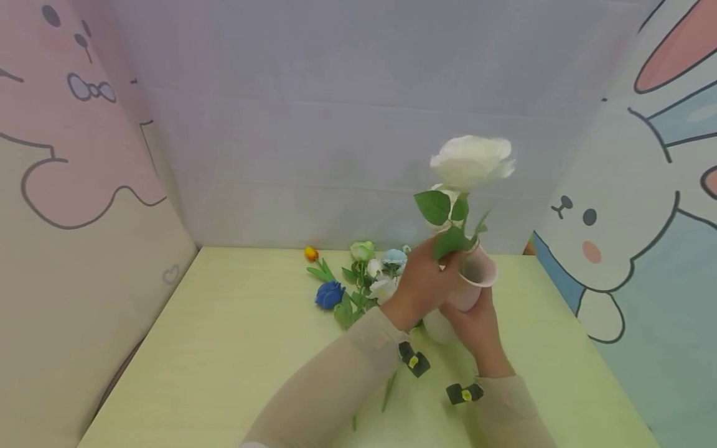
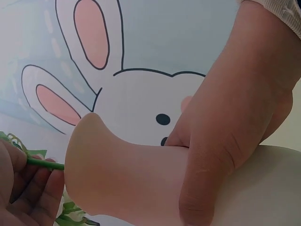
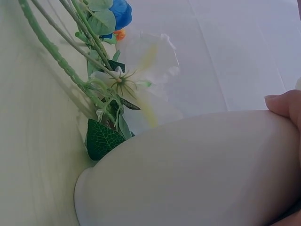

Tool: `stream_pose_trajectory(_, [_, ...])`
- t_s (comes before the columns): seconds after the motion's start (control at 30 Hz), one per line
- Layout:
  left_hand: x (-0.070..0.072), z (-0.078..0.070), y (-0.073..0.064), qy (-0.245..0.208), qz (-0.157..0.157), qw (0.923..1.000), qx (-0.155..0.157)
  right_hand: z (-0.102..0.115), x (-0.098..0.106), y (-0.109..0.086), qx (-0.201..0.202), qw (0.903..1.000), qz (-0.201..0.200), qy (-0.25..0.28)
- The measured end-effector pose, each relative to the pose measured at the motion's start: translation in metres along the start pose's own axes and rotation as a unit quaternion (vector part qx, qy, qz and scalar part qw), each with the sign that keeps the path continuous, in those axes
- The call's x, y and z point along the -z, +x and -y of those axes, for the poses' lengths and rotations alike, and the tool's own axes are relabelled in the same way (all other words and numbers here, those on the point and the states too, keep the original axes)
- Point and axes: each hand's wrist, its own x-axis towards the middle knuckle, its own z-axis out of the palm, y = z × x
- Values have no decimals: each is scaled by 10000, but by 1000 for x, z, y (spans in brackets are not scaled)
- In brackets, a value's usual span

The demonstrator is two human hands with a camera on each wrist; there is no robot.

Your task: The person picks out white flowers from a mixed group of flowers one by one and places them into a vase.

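Observation:
A pale vase (image 1: 467, 297) with a flared mouth is in my right hand (image 1: 478, 326), which grips it round the neck. In the left wrist view the thumb of that right hand (image 2: 225, 127) lies across the vase (image 2: 127, 174). My left hand (image 1: 422, 280) pinches the green stem (image 2: 44, 163) of a white rose (image 1: 470, 162) at the vase mouth. The stem passes in at the rim; its lower end is hidden. Green leaves (image 1: 434, 207) and a second white bloom partly show below the large bloom. The vase's foot (image 3: 82, 200) is near the tabletop.
Several artificial flowers lie on the table (image 1: 235, 348) left of the vase: an orange tulip (image 1: 311, 253), a blue flower (image 1: 329, 295), a pale green one (image 1: 362, 250), a light blue one (image 1: 394, 257) and white ones. Cloths printed with cartoon figures (image 1: 605, 230) hang at both sides.

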Motion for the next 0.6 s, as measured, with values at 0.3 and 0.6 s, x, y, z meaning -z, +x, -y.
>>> stream_pose_trajectory(0.3, [-2, 0, 4, 368, 374, 9986, -75, -3, 1, 0, -6, 9999, 42, -111])
stream_pose_trajectory(0.6, [-6, 5, 11, 650, 462, 9968, -29, -1, 0, 3, 195, 9997, 68, -137])
